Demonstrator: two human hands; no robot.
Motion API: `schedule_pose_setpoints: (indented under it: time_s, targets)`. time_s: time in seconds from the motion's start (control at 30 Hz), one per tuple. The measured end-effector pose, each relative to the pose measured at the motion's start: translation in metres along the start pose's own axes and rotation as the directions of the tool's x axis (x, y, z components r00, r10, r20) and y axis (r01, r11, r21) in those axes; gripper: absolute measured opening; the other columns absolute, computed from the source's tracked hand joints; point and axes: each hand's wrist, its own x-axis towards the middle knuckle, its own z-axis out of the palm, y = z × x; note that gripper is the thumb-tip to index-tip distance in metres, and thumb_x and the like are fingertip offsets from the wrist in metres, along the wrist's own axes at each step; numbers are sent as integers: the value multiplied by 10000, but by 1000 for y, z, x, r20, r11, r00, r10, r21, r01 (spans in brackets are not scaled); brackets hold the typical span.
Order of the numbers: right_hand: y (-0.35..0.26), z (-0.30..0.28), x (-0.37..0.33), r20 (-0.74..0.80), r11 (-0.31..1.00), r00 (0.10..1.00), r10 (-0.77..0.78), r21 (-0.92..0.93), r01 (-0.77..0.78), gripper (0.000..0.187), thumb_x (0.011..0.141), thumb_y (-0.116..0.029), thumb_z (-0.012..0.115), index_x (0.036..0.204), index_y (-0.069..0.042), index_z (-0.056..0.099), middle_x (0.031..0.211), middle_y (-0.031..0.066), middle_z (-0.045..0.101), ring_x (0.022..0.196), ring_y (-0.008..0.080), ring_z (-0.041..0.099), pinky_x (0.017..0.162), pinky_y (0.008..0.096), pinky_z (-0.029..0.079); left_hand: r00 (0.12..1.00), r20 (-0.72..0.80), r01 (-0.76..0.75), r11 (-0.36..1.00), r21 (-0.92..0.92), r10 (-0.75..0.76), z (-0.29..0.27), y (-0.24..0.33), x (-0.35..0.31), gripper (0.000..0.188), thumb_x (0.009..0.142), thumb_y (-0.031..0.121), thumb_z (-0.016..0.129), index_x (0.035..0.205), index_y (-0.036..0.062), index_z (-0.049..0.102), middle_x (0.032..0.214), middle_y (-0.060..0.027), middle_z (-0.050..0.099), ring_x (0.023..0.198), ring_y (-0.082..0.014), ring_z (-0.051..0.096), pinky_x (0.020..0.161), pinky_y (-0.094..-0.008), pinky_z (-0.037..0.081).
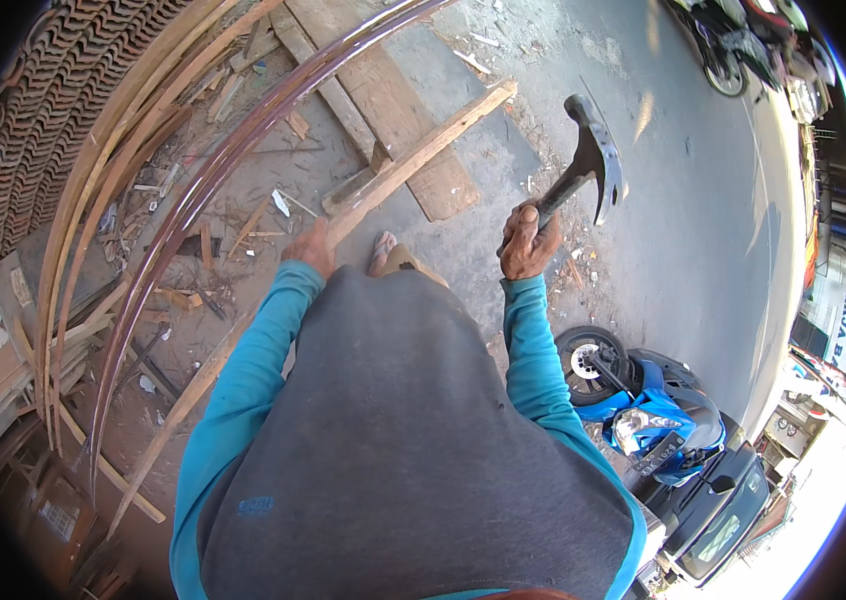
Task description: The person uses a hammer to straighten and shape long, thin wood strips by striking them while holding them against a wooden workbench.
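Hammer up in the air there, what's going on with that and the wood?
A person in a dark top with blue sleeves is handling wood. Their right hand grips the claw hammer by its handle, its head up and clear of the wood. Their left hand holds a long wooden strip. Beyond, a wide flat plank lies on the ground, and a blue motorcycle stands to the right.

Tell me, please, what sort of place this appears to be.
Probably an outdoor roadside woodworking spot: a wooden bar and a hammer are in hand, and a blue motorcycle stands at right.
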Motion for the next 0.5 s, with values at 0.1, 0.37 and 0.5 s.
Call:
schedule_pose_setpoints:
  time_s: [0.1, 0.37, 0.5]
  targets:
    - [70, -5, 2, 32, 901, 955, -295, -323, 289, 470, 925, -429, 632, 1011, 17, 513, 676, 185, 593, 577, 339, 580, 561, 405, 463, 1000, -2, -22, 1000, 10, 22, -3, 4, 1, 446, 824, 187, 664, 1225, 119, 480, 1001, -202, 687, 939, -427, 652, 802, -543, 510]
    - [-15, 30, 30, 101, 930, 988, 121, -359, -77, 493, 960, -463, 579, 940, 28, 559, 635, 142, 514, 609, 187, 503, 582, 371, 432, 998, 65, -11, 1000, 20, 9, 2, -1, -1, 472, 825, 170, 646, 1260, 121, 467, 1029, -231, 677, 960, -435, 649, 838, -533, 510]
    - [-30, 27, 25, 23, 965, 965, -260, 28, 259, 476, 936, -510, 608, 884, -44, 529, 622, -15, 466, 523, 76, 423, 469, 238, 348, 997, 72, -12, 1000, -21, 13, -1, -1, -2, 468, 825, 177, 647, 1251, 117, 461, 1017, -244, 675, 958, -446, 645, 848, -539, 504]
